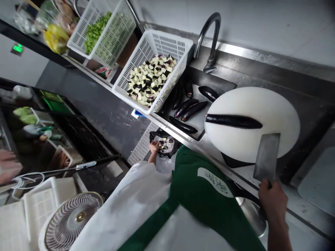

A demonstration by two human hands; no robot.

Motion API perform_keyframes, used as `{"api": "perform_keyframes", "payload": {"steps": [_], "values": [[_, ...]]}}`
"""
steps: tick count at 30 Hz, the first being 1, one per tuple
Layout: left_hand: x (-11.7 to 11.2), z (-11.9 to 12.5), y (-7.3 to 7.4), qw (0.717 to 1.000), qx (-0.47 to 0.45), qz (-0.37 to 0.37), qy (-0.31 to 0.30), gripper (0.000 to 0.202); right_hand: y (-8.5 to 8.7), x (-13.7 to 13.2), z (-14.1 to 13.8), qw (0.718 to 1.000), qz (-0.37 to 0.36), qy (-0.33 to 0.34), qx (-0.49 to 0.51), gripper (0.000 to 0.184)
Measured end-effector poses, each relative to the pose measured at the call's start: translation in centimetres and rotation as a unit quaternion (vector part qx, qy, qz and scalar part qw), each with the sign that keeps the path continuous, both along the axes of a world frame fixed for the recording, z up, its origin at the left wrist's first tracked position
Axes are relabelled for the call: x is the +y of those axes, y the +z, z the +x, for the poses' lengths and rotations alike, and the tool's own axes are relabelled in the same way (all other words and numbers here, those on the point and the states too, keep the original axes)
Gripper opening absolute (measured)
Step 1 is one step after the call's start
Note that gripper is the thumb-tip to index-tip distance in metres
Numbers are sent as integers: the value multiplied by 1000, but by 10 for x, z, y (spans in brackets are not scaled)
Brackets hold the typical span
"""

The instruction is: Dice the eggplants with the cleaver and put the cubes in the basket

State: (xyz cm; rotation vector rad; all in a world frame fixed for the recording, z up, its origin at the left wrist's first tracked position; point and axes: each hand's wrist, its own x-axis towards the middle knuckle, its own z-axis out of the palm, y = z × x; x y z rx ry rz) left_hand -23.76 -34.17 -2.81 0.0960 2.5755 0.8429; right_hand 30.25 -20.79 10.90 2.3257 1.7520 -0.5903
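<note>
R hand (273,199) wrapped tight round handle of cleaver (267,157), blade over near edge of round white cutting board (278,111). Whole eggplant (232,121) lies on board, just beyond blade; can't tell if touching. L hand (154,147) down at black bag (171,153) w/ scraps, fingers too small to tell if pinching anything. More whole eggplants (193,111) in s/s sink (201,122), next to white basket (169,91) of diced eggplant (150,80).
</note>
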Motion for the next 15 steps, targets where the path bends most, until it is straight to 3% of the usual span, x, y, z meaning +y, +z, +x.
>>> {"api": "perform_keyframes", "payload": {"steps": [5, 7, 9, 11, 13, 15], "values": [[17, -22, 5, 996, 41, 14, -76, 21, -8, -3, 8, 999, 13, -24, 44, 38], [44, -20, 17, 989, 64, 46, -126, 12, -8, -7, 9, 991, 11, -58, 118, 35], [86, 0, 33, 970, 95, 107, -198, 15, -8, -12, 5, 976, 1, -97, 193, 39], [139, 41, 55, 916, 147, 203, -314, 24, -8, -15, -2, 969, -2, -115, 217, 46], [197, 98, 79, 814, 201, 293, -460, 32, -9, -17, -10, 975, 10, -108, 192, 45], [251, 160, 103, 729, 225, 274, -586, 33, -11, -17, -15, 983, 26, -95, 154, 40]]}}
